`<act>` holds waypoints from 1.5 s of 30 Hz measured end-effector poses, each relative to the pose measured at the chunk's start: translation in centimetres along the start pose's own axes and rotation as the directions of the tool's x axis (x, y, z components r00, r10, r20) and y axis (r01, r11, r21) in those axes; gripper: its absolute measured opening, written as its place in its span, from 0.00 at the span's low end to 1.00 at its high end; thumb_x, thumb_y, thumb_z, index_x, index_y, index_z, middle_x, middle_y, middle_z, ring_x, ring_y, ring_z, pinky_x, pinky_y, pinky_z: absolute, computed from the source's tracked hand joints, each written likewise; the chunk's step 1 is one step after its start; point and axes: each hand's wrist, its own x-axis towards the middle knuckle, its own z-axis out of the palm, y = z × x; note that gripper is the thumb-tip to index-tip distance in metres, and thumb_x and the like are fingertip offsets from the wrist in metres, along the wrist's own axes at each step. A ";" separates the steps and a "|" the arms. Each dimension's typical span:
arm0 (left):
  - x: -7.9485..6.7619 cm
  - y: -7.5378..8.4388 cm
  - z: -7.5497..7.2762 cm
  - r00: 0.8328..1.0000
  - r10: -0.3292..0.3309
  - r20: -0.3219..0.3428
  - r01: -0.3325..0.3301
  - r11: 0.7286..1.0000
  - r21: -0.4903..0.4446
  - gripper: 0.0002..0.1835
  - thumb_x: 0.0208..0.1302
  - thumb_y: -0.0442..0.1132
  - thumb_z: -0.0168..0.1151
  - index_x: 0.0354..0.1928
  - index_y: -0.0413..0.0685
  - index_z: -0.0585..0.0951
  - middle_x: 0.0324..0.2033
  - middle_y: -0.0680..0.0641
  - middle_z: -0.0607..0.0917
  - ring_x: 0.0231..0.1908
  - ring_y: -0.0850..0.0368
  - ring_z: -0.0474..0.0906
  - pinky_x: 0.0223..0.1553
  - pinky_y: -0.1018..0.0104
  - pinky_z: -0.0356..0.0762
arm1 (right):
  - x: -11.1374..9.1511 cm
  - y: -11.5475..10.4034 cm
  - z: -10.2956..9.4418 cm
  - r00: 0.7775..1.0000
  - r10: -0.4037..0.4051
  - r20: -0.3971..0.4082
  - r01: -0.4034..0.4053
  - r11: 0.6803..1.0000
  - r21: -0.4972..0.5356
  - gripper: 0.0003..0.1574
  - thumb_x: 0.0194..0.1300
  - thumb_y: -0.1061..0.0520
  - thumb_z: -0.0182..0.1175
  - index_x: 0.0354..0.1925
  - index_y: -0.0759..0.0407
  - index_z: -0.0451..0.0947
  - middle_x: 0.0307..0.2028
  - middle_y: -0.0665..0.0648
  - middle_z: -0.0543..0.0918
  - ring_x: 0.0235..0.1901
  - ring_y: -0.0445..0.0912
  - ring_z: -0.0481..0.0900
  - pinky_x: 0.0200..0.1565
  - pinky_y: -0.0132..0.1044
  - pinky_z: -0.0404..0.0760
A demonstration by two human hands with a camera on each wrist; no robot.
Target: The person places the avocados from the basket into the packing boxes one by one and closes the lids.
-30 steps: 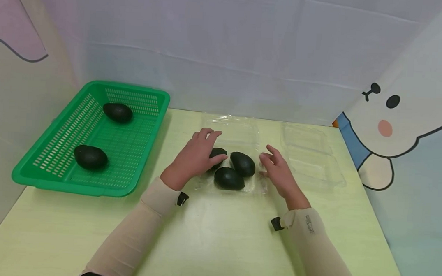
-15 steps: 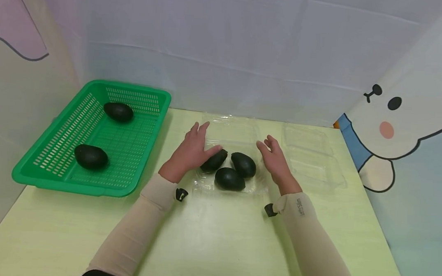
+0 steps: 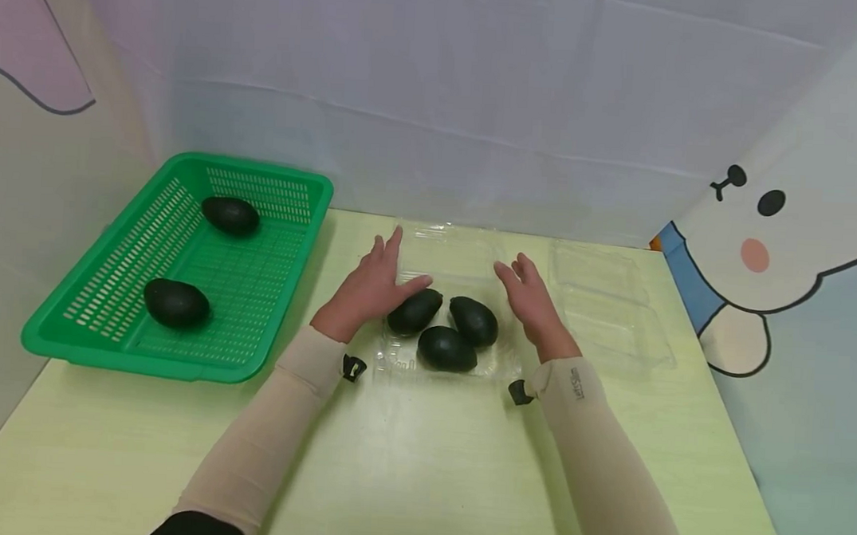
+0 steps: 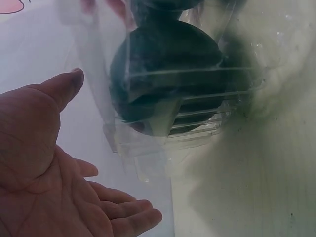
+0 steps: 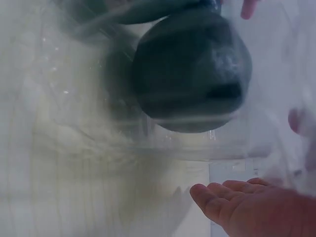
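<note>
On a pale yellow-green table (image 3: pixel 420 467), backed by creased light cloth (image 3: pixel 443 100), with a cartoon (image 3: pixel 818 221) printed on the wall at right: three avocados (image 3: pixel 446 349) in an open clear box (image 3: pixel 443 256) toward the far edge. Left grip (image 3: pixel 370 287) spread beside the box, thumb near one avocado; right grip (image 3: pixel 531 304) opposite, fingers straight. Two more avocados in a green basket (image 3: pixel 144 367) at left; second box (image 3: pixel 602 319) at right.

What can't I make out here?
Head view: lettering on the right sleeve, too small to read.
Head view: wall cartoon, cut by the right edge.
Left wrist view: dark fruit, blurred behind the clear container.
Right wrist view: right hand, cut off by right and bottom edges.
</note>
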 end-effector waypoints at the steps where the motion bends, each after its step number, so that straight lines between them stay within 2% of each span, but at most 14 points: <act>1: 0.1 0.0 0.0 1.000 0.000 0.004 0.000 1.000 -0.002 0.58 0.70 0.69 0.57 0.83 0.48 0.38 0.79 0.29 0.47 0.76 0.31 0.51 0.70 0.37 0.61 | 0.0 -0.1 0.0 1.000 0.004 0.007 -0.004 1.000 0.007 0.55 0.78 0.33 0.48 0.84 0.55 0.35 0.82 0.60 0.46 0.80 0.55 0.45 0.75 0.55 0.53; 9: 0.6 0.0 -0.1 0.999 0.021 0.035 -0.020 1.000 -0.018 0.58 0.70 0.67 0.58 0.83 0.44 0.38 0.79 0.36 0.53 0.78 0.38 0.49 0.74 0.42 0.56 | -0.3 -0.6 0.1 0.998 0.010 0.067 -0.013 0.999 0.043 0.54 0.78 0.32 0.48 0.84 0.53 0.35 0.81 0.61 0.49 0.79 0.55 0.50 0.75 0.54 0.56; 13: 0.6 0.1 -0.3 0.999 -0.012 0.044 0.013 1.000 -0.015 0.58 0.70 0.68 0.57 0.83 0.46 0.36 0.79 0.34 0.53 0.77 0.36 0.53 0.71 0.40 0.60 | -0.3 -0.7 0.1 0.998 0.003 0.067 -0.006 0.999 0.046 0.54 0.78 0.32 0.48 0.84 0.53 0.35 0.81 0.60 0.50 0.79 0.55 0.51 0.75 0.54 0.56; 19: 0.6 0.1 -0.5 0.996 -0.045 0.078 0.047 0.998 -0.034 0.58 0.72 0.68 0.56 0.82 0.45 0.33 0.79 0.37 0.54 0.75 0.40 0.59 0.70 0.43 0.64 | -0.3 -0.6 0.0 0.997 -0.004 0.081 0.000 0.998 0.057 0.55 0.78 0.32 0.48 0.84 0.51 0.34 0.81 0.60 0.50 0.79 0.55 0.50 0.75 0.55 0.55; 25: 0.5 0.3 -0.9 1.000 -0.006 0.016 0.007 1.000 -0.029 0.57 0.71 0.66 0.58 0.83 0.44 0.37 0.77 0.34 0.60 0.74 0.37 0.61 0.69 0.40 0.65 | -0.5 -0.8 -0.1 0.996 -0.036 0.085 0.029 0.997 0.075 0.55 0.79 0.34 0.50 0.84 0.53 0.32 0.81 0.61 0.48 0.79 0.55 0.50 0.75 0.56 0.55; 32: 0.2 0.7 -1.6 0.998 0.050 -0.032 -0.051 0.998 -0.038 0.56 0.72 0.64 0.58 0.82 0.42 0.37 0.76 0.33 0.61 0.73 0.37 0.63 0.68 0.41 0.66 | -0.6 -1.3 -0.2 0.999 -0.012 0.043 0.009 0.998 0.061 0.55 0.78 0.36 0.52 0.84 0.54 0.33 0.80 0.62 0.51 0.79 0.54 0.51 0.75 0.54 0.56; 39: 0.0 1.2 -2.2 0.998 0.053 -0.036 -0.055 0.998 -0.039 0.57 0.73 0.65 0.57 0.83 0.44 0.35 0.78 0.36 0.57 0.75 0.39 0.59 0.70 0.42 0.64 | -1.3 -1.5 -0.6 0.998 -0.024 0.052 0.022 0.999 0.037 0.57 0.78 0.33 0.51 0.84 0.53 0.31 0.81 0.59 0.49 0.79 0.52 0.49 0.76 0.54 0.52; 45: -0.2 1.6 -2.6 0.995 0.077 -0.067 -0.079 0.997 -0.025 0.57 0.73 0.65 0.58 0.83 0.46 0.34 0.79 0.37 0.56 0.76 0.40 0.58 0.69 0.42 0.65 | -2.1 -1.9 -0.8 0.997 -0.063 0.050 0.061 0.997 0.041 0.56 0.79 0.35 0.51 0.84 0.52 0.31 0.81 0.58 0.48 0.80 0.51 0.47 0.77 0.53 0.49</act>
